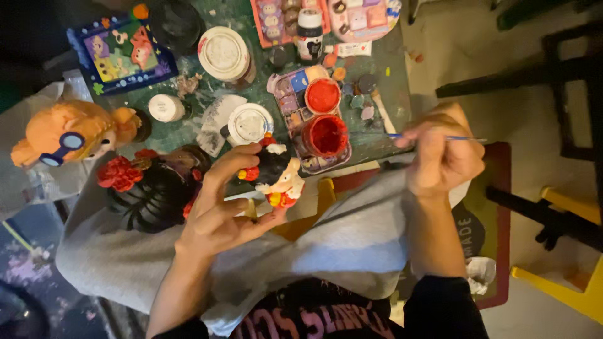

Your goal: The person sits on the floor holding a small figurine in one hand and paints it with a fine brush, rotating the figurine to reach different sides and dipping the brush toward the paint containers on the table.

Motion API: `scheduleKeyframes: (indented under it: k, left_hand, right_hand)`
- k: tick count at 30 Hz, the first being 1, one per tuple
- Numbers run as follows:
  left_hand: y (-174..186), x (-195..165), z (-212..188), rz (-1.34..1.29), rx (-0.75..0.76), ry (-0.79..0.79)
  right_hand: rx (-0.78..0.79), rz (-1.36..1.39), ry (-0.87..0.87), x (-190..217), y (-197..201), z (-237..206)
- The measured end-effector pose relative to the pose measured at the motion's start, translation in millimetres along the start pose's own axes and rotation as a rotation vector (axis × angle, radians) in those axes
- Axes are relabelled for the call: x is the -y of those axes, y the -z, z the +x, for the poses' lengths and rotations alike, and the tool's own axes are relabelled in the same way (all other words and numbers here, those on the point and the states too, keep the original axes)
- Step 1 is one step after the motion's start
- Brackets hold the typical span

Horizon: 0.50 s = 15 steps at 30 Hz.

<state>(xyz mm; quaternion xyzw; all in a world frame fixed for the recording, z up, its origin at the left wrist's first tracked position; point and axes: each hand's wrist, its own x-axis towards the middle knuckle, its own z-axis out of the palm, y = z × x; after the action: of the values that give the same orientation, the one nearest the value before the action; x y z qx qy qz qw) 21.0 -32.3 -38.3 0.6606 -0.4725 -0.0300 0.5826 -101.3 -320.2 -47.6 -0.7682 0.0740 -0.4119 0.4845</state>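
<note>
Figurine (279, 172) sits in our left hand (220, 207), the grip clamped on it: thumb across the near side, fingers curled over the top around its black hair and red flowers. From that grip the small painted figure sticks out toward 2 o'clock, its long axis tilted, its pale face and red collar turned toward 4 o'clock. Our right hand (440, 154) lies well apart at 3 o'clock from it, the grip pinched together on a thin brush (433, 136) whose long axis runs level from 9 to 3 o'clock, the tip pointing at 9 o'clock toward the two open red paint pots (325, 116) on the surface (377, 141). Those pots stand between brush tip and figurine, nearer our right hand.
</note>
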Motion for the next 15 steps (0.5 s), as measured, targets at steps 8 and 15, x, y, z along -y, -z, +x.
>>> scheduleKeyframes:
  k: [8,15]
  left_hand:
    - [4.7,-4.9,0.9,-0.017,-0.061,-0.201]
    - [32.2,-23.8,25.7,0.014,-0.047,-0.484]
  right_hand:
    - [-0.360,0.366,0.014,1.7,17.4,-10.0]
    - [-0.392,0.449,0.323,73.8,10.0,19.6]
